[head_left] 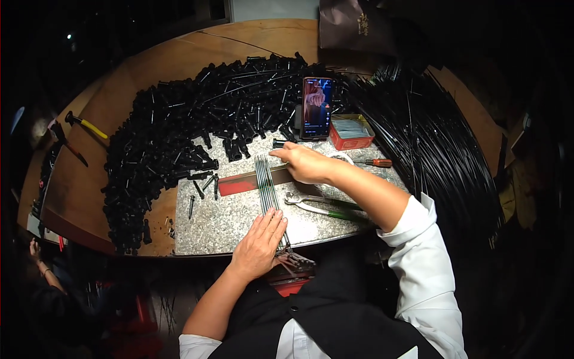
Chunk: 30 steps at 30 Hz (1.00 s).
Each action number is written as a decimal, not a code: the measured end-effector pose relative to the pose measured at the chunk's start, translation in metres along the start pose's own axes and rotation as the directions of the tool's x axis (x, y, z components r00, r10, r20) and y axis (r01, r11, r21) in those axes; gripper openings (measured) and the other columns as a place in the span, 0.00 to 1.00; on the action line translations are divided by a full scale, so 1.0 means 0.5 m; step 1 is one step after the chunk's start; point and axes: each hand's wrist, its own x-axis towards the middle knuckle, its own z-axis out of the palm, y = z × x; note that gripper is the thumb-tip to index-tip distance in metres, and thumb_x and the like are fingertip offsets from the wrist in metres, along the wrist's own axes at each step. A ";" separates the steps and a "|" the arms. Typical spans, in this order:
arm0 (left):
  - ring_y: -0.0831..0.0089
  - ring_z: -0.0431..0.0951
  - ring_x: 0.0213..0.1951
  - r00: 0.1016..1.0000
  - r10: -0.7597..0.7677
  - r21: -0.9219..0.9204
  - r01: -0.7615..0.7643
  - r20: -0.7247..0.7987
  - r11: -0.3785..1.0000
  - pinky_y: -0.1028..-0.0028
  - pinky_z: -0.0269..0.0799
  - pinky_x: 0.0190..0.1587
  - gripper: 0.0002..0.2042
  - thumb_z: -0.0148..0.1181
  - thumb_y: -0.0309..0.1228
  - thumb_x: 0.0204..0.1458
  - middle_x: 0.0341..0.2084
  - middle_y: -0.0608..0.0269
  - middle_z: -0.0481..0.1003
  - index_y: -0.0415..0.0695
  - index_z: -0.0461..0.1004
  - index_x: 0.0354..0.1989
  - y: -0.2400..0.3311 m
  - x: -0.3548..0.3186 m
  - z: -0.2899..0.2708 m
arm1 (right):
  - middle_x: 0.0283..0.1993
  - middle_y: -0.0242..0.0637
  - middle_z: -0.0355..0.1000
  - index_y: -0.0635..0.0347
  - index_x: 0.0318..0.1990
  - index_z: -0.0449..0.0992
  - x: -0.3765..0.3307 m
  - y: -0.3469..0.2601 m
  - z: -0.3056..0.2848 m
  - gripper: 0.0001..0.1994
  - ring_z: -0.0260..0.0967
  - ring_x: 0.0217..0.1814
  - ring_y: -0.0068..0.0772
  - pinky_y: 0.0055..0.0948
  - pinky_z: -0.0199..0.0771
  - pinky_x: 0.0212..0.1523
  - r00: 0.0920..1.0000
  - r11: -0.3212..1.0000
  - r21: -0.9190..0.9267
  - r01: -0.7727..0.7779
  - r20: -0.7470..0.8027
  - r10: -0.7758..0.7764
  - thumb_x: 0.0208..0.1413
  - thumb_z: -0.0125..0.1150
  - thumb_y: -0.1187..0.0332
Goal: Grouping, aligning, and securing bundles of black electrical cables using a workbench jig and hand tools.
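My left hand (257, 244) lies flat with fingers stretched out over a row of thin metal rods (263, 179). Those rods run side by side across a flat strip (236, 183), red at its left end and dark further right. Just right of their far ends is my right hand (306, 163), with its fingers bent together. A short black fitting (278, 143) with a shiny end is at its fingertips; whether it is gripped cannot be made out. Pincers with green handles (320, 206) rest on the speckled stone slab (209, 230), below my right forearm.
A heap of black fittings (179, 119) curves around the slab's far and left sides. Behind it stand a phone (317, 107) and a red box of thin pins (351, 134). A screwdriver (379, 163) and long black rods (442, 137) lie right. Far left is a yellow-handled hammer (92, 127).
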 end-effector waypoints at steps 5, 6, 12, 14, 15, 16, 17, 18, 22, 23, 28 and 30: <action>0.53 0.56 0.65 1.000 -0.009 0.020 0.009 0.027 1.000 0.57 0.54 0.64 0.39 0.65 0.43 0.41 0.61 0.47 0.60 0.36 0.59 0.61 -0.001 -0.002 -0.003 | 0.42 0.48 0.67 0.61 0.52 0.71 0.034 -0.012 0.024 0.22 0.68 0.46 0.48 0.37 0.69 0.48 0.999 0.998 0.053 -0.044 0.027 0.042 0.46 0.47 0.82; 0.53 0.56 0.65 1.000 -0.010 0.019 0.010 0.027 1.000 0.57 0.54 0.64 0.39 0.65 0.43 0.41 0.61 0.47 0.60 0.36 0.59 0.61 -0.001 -0.001 -0.004 | 0.42 0.48 0.68 0.60 0.53 0.71 0.034 -0.006 0.022 0.23 0.68 0.47 0.49 0.37 0.69 0.50 1.000 0.998 0.060 -0.018 0.001 0.018 0.46 0.48 0.82; 0.53 0.57 0.64 0.999 -0.012 0.024 0.012 0.033 1.000 0.57 0.54 0.64 0.38 0.62 0.46 0.44 0.61 0.47 0.60 0.36 0.58 0.61 0.001 -0.001 -0.006 | 0.45 0.53 0.69 0.68 0.43 0.75 0.037 -0.016 0.029 0.16 0.68 0.51 0.52 0.39 0.68 0.53 0.983 0.992 0.111 -0.057 -0.166 0.075 0.44 0.50 0.81; 0.53 0.56 0.64 0.999 -0.008 0.052 0.005 0.039 0.999 0.57 0.55 0.63 0.38 0.61 0.48 0.45 0.61 0.47 0.60 0.36 0.58 0.62 0.001 0.001 -0.010 | 0.45 0.53 0.69 0.68 0.44 0.75 0.044 -0.007 0.037 0.17 0.68 0.51 0.53 0.39 0.67 0.54 0.992 0.996 0.072 -0.051 -0.114 0.059 0.44 0.50 0.80; 0.53 0.56 0.64 0.999 -0.007 0.053 0.005 0.038 0.999 0.57 0.55 0.63 0.38 0.61 0.48 0.45 0.61 0.47 0.60 0.36 0.58 0.62 0.001 0.001 -0.009 | 0.44 0.53 0.70 0.68 0.45 0.75 0.046 -0.003 0.040 0.17 0.68 0.51 0.53 0.39 0.67 0.54 0.997 0.999 0.035 -0.042 -0.061 0.044 0.44 0.50 0.80; 0.53 0.56 0.65 0.999 -0.008 0.038 0.006 0.033 0.999 0.57 0.55 0.64 0.38 0.61 0.47 0.45 0.61 0.48 0.60 0.36 0.59 0.62 0.000 -0.001 -0.006 | 0.43 0.53 0.70 0.68 0.44 0.75 0.045 -0.014 0.035 0.17 0.68 0.50 0.53 0.39 0.67 0.54 0.995 0.997 0.048 -0.062 -0.075 0.066 0.44 0.51 0.80; 0.53 0.56 0.65 1.000 -0.008 0.024 0.007 0.027 1.000 0.57 0.55 0.64 0.38 0.60 0.47 0.46 0.61 0.48 0.60 0.36 0.59 0.61 -0.001 -0.002 -0.004 | 0.43 0.53 0.70 0.68 0.44 0.75 0.045 -0.015 0.034 0.17 0.68 0.50 0.53 0.39 0.67 0.54 0.995 0.997 0.048 -0.059 -0.074 0.062 0.44 0.51 0.80; 0.53 0.56 0.65 1.000 -0.011 0.025 0.010 0.026 1.000 0.57 0.55 0.64 0.38 0.60 0.47 0.46 0.61 0.48 0.60 0.36 0.59 0.61 -0.001 -0.002 -0.005 | 0.42 0.53 0.71 0.68 0.44 0.75 0.044 -0.014 0.033 0.16 0.68 0.49 0.53 0.38 0.67 0.54 0.993 0.996 0.069 -0.051 -0.101 0.058 0.44 0.51 0.79; 0.53 0.57 0.64 1.000 -0.003 0.056 0.003 0.001 0.998 0.56 0.56 0.63 0.38 0.61 0.50 0.45 0.60 0.47 0.61 0.36 0.61 0.60 -0.005 -0.003 0.001 | 0.41 0.51 0.70 0.67 0.43 0.76 0.042 -0.021 0.027 0.15 0.70 0.47 0.49 0.36 0.69 0.51 0.988 0.995 0.096 -0.031 -0.145 0.045 0.45 0.51 0.79; 0.52 0.59 0.63 1.000 0.015 0.088 -0.013 -0.018 0.996 0.55 0.57 0.62 0.38 0.60 0.54 0.45 0.60 0.47 0.61 0.36 0.63 0.58 -0.006 -0.003 0.002 | 0.42 0.48 0.69 0.66 0.45 0.75 0.041 -0.020 0.025 0.16 0.70 0.46 0.46 0.35 0.70 0.49 0.988 0.995 0.095 -0.041 -0.142 0.054 0.46 0.50 0.80; 0.55 0.55 0.65 0.999 -0.009 0.019 0.008 0.030 1.000 0.59 0.55 0.64 0.38 0.65 0.41 0.42 0.61 0.49 0.60 0.36 0.59 0.61 0.003 0.004 -0.012 | 0.43 0.50 0.69 0.65 0.46 0.75 0.029 -0.003 0.031 0.17 0.69 0.48 0.49 0.37 0.69 0.52 0.989 0.997 0.046 -0.067 -0.126 0.073 0.46 0.50 0.79; 0.55 0.55 0.65 1.000 0.007 0.018 -0.007 0.024 1.000 0.59 0.55 0.64 0.37 0.65 0.41 0.42 0.61 0.49 0.60 0.36 0.60 0.61 0.000 0.004 -0.008 | 0.48 0.50 0.67 0.64 0.50 0.74 0.026 0.011 0.039 0.19 0.66 0.54 0.50 0.38 0.67 0.56 0.993 0.995 -0.017 -0.099 -0.061 0.098 0.48 0.51 0.77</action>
